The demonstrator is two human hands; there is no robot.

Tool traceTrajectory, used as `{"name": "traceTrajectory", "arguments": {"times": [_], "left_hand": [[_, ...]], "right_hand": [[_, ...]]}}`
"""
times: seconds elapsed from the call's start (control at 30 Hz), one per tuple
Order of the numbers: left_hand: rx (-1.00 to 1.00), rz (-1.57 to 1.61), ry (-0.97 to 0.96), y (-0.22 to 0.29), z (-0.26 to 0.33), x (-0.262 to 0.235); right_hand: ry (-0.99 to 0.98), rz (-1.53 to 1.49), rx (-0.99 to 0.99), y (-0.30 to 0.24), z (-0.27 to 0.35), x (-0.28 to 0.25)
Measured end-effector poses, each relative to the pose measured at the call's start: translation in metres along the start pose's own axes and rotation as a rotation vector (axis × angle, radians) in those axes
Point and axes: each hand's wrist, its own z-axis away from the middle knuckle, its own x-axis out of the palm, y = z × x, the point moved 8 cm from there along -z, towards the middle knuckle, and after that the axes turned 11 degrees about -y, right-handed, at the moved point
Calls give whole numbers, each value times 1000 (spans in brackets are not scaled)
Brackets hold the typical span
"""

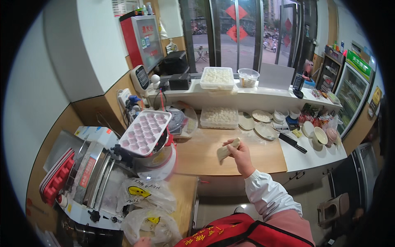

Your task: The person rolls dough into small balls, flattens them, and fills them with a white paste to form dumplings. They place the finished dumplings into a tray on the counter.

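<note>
My right hand (239, 155) is raised over the wooden worktop (189, 158). Its fingers are closed round a pale, flat, dough-like piece (224, 153), which hangs down toward the left; I cannot make out its exact kind. At the lower edge my left hand (143, 242) shows only in part, beside a clear plastic bag (154, 230) with a yellow print. Its fingers are mostly hidden. Another such bag (144, 193) lies just beyond, on the lower wooden counter (183, 193).
To the left stand a dough-rolling machine (92, 177) and a pink-and-white egg-style tray (146, 131) over a pot. A tub of white balls (218, 124), plates (265, 131) and a black-handled cleaver (293, 143) line the back. Another filled tub (217, 86) sits on the ledge.
</note>
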Motion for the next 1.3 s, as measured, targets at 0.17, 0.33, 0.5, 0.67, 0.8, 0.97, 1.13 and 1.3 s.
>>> {"name": "traceTrajectory", "arguments": {"times": [0.17,0.33,0.5,0.67,0.8,0.97,1.13,1.3], "left_hand": [[-6,464,-363,74,58,2],[250,669,-442,175,53,24],[371,712,-394,292,28,58],[435,803,-287,395,-16,106],[415,635,-322,451,-46,159],[232,456,-306,468,-54,213],[301,484,-372,489,-65,251],[323,473,-398,478,-90,261]], "right_hand": [[323,-68,143,40,12,-113],[431,-164,198,81,15,-225],[576,823,471,107,53,-324],[-11,1364,311,144,37,-285],[-297,1522,52,154,22,-244],[-392,1575,232,182,-23,-261],[-301,1689,171,186,-80,-268],[-551,1624,186,170,9,-259]]}}
